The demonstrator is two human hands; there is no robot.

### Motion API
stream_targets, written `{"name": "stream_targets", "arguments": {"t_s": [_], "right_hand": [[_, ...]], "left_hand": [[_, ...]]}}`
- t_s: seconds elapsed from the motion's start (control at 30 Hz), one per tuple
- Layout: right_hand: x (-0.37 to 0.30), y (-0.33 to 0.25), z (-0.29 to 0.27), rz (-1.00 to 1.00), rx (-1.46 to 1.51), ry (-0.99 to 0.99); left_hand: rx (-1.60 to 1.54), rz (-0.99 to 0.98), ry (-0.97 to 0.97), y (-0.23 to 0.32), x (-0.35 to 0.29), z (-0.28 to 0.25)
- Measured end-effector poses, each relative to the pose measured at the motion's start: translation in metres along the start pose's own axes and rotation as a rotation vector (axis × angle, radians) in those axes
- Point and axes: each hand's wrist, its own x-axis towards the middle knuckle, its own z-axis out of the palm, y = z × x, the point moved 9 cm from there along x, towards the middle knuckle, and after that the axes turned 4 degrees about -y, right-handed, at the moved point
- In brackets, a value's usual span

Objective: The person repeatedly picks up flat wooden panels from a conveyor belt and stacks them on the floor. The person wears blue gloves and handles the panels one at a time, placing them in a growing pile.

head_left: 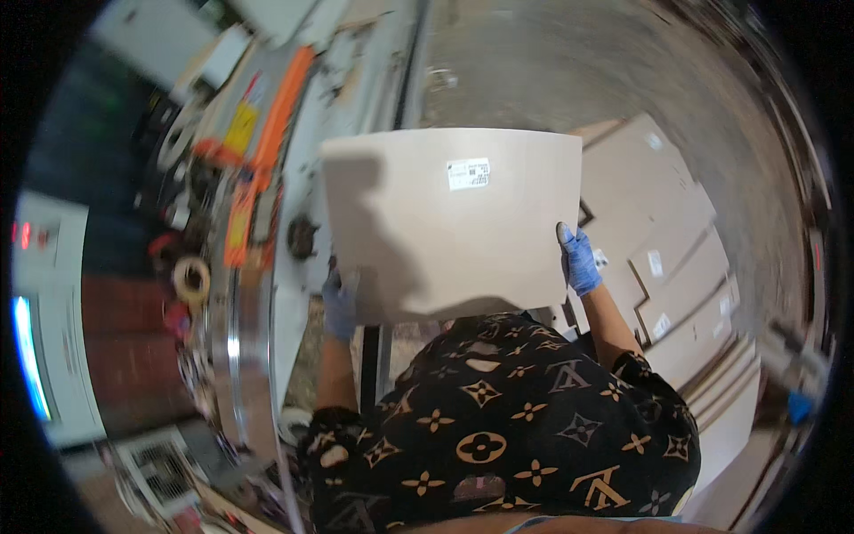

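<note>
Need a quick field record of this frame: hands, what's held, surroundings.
left hand: left hand in a blue glove, gripping the left edge of the panel
right hand: right hand in a blue glove, gripping the panel's right edge
held item: flat beige panel, held up in front of the body, white sticker label near its top
right side: stack of similar panels on the floor, also labelled
left side: machine table with an orange bar and a tape roll
floor: grey concrete floor
</note>
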Motion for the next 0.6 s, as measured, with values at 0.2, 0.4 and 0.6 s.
{"name": "stream_targets", "arguments": {"t_s": [0.2,0.4,0.6], "right_hand": [[0.019,0.07,0.12,0.246,-0.028,-0.02],[0.019,0.133,0.222,0.281,-0.059,-0.051],[-0.005,0.155,0.314,0.232,-0.23,-0.187]], "left_hand": [[-0.723,-0.282,0.192,-0.039,-0.038,-0.104],[-1.165,0.085,0.393,-0.066,-0.062,-0.137],[-0.865,-0.091,0.519,-0.1,-0.061,-0.071]]}}
